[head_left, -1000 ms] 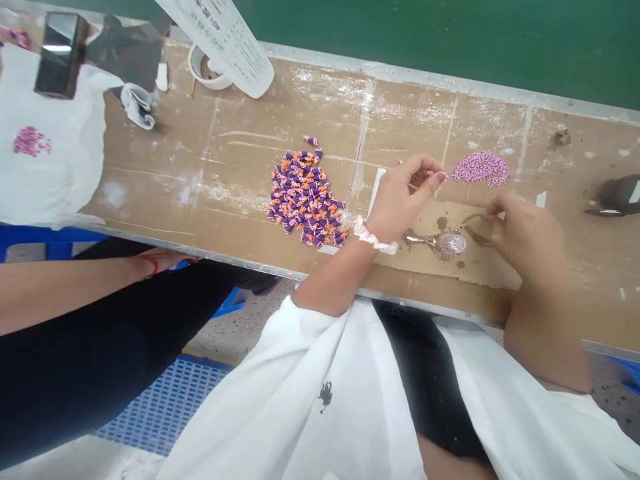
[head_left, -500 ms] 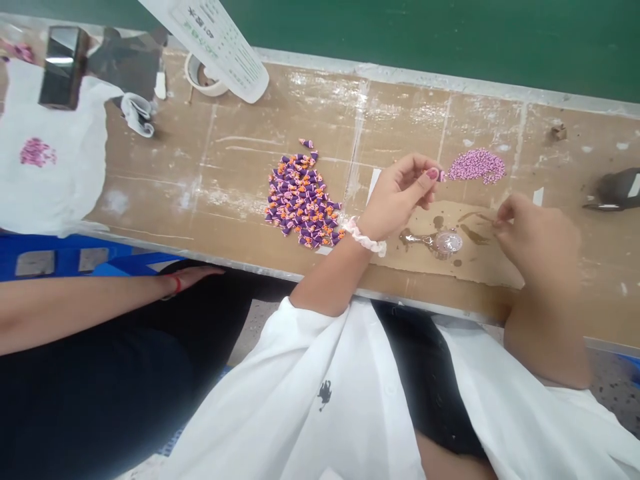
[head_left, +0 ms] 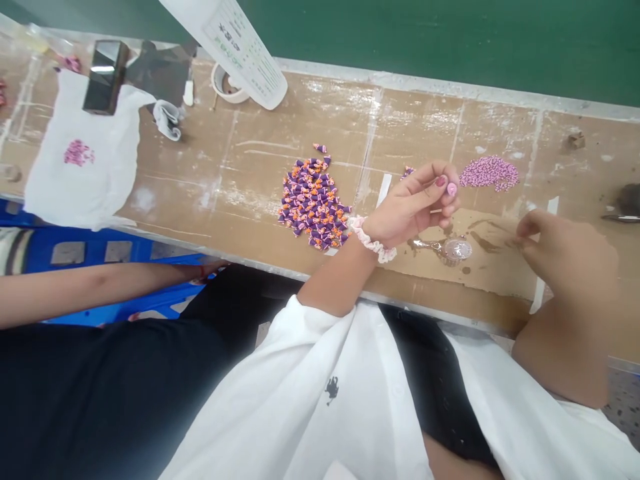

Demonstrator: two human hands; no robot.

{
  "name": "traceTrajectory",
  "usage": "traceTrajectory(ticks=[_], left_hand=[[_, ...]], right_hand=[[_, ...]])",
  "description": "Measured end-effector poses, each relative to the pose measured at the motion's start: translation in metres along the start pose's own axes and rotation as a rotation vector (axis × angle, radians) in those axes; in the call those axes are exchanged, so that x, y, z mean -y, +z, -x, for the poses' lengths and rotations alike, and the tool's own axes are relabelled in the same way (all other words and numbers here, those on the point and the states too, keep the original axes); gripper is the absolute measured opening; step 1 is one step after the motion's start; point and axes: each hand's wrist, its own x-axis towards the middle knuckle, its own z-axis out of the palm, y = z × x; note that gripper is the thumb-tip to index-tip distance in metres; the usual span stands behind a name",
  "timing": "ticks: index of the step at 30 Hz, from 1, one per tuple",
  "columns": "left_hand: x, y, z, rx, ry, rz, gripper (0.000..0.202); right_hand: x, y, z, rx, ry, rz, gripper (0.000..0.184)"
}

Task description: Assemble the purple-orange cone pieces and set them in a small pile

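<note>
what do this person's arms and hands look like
Both forearms are bare below loose white sleeves. The left hand has dark pink nail polish and a pale pink scrunchie round its wrist. The right hand shows no ring, band or watch.

A white printed sheet (head_left: pixel 235 47) juts over the far edge of the bench (head_left: pixel 240 180), its rows of small dark print too blurred to read. A small dark horse-and-rider emblem (head_left: pixel 331 389) marks the person's white shirt (head_left: pixel 270 413); no wording is legible.
</note>
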Motion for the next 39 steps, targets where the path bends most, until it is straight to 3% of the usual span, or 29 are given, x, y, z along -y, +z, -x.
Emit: traceTrajectory(ticks=[6,14,21,30,32,35,39], left_hand=[[0.002,-0.001,0.0,0.025,0.041,-0.021,0.025],[0.006,0.0,-0.002,0.021,0.089,-0.041,0.028],[0.005,0.002,-0.001,-0.018,0.089,-0.127,0.04],[0.007,0.003,-0.003,0.02,0.145,-0.119,0.036],[0.006,0.005,-0.002,0.009,0.121,-0.125,0.038],[0.006,0.009,-0.001,0.0,0.095,-0.144,0.036],[0.006,0.016,0.002,0.007,0.053,-0.146,0.033]], right_hand=[[0.003,0.004,0.005,-0.083,-0.097,0.003,0.006],[0.004,0.001,0.008,-0.036,-0.099,-0.001,0.007],[0.002,0.006,0.01,-0.128,-0.17,-0.023,0.009],[0.004,0.003,0.008,-0.042,-0.097,0.005,0.009],[0.008,0.005,0.007,-0.125,-0.116,-0.039,0.01],[0.017,0.012,0.011,-0.437,-0.215,-0.317,0.015],[0.029,0.025,0.019,-0.828,-0.511,-0.696,0.012]])
